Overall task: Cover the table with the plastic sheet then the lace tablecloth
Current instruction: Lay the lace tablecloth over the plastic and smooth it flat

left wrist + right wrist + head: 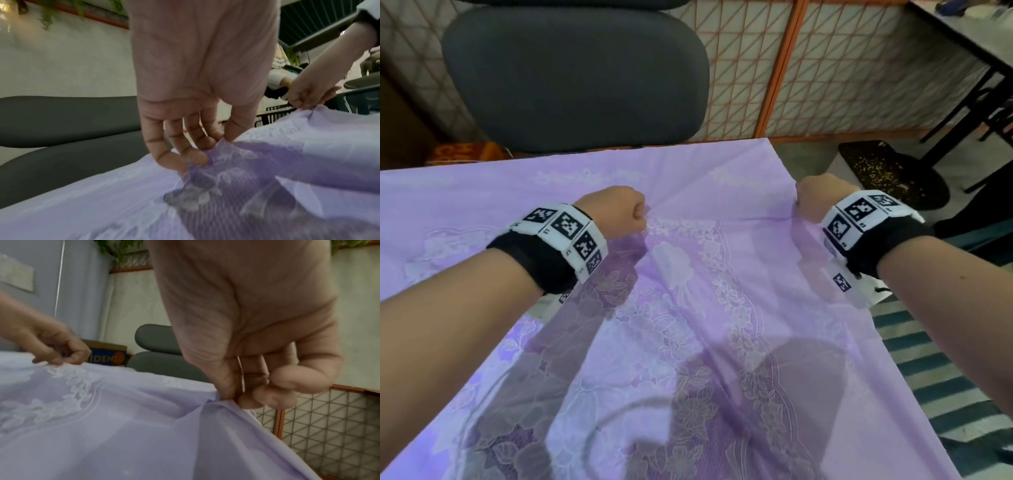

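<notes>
Both hands apparently on lace tablecloth

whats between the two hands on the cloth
Only a taut, raised span of the sheer lilac lace tablecloth, pinched at one end by the left hand and at the other by the right hand; the head view shows nothing else there.

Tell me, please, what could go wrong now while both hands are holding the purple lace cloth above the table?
1. The left hand and right hand pinch the lace tablecloth only at small bunched spots; a hard pull may tear or stretch the thin lace there.
2. On the right, the cloth already hangs past the table edge, so it may settle uneven or slide off.
3. Folds between the hands may stay as wrinkles.
</notes>
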### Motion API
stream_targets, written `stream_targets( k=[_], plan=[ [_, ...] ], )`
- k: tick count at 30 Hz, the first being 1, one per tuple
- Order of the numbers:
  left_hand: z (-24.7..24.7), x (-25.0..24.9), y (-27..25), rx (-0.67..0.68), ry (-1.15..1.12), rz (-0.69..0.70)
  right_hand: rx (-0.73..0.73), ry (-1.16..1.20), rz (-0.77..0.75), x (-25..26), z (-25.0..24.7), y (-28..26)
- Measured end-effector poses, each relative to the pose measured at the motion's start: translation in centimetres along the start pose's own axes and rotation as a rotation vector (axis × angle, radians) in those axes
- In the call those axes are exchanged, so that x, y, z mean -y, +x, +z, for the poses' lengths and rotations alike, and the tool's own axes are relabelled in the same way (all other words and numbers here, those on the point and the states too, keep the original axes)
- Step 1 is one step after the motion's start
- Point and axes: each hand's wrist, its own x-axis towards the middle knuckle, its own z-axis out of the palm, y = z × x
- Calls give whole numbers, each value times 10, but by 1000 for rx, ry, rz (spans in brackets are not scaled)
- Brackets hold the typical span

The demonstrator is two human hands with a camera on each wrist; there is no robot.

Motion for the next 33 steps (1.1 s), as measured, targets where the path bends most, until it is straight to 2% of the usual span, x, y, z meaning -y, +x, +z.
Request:
stream_targets(
  k=[3,7,10,14,16,19,21,23,25,27,30,33],
  plan=[
    [8,4,-2,-25,-56,-10,-58,-25,68,13,2,-2],
    [13,10,3,-214,-171,-86,-176,30,5,42,12,3],
    [17,24,6,-294,-70,-256,-179,-30,-87,56,17,5],
    [24,40,4,-268,45,-503,-171,36,-138,62,23,6],
    [27,41,5,-226,110,-498,-293,94,-193,66,28,0],
    [30,40,8,-194,137,-461,-445,106,-365,78,39,-18],
    [29,43,5,-195,150,-461,-435,117,-481,86,46,-31],
    [28,48,-2,-186,152,-474,-393,130,-534,92,51,-39],
    [27,53,-9,-201,97,-453,-327,126,-519,94,52,-45],
    [26,61,-16,-251,-89,-437,-255,92,-481,96,50,-52],
    [15,78,-38,-330,-317,-473,-294,33,-485,106,43,-72],
    [3,113,-70,-333,-274,-548,-315,30,-599,136,35,-92]
  ],
)
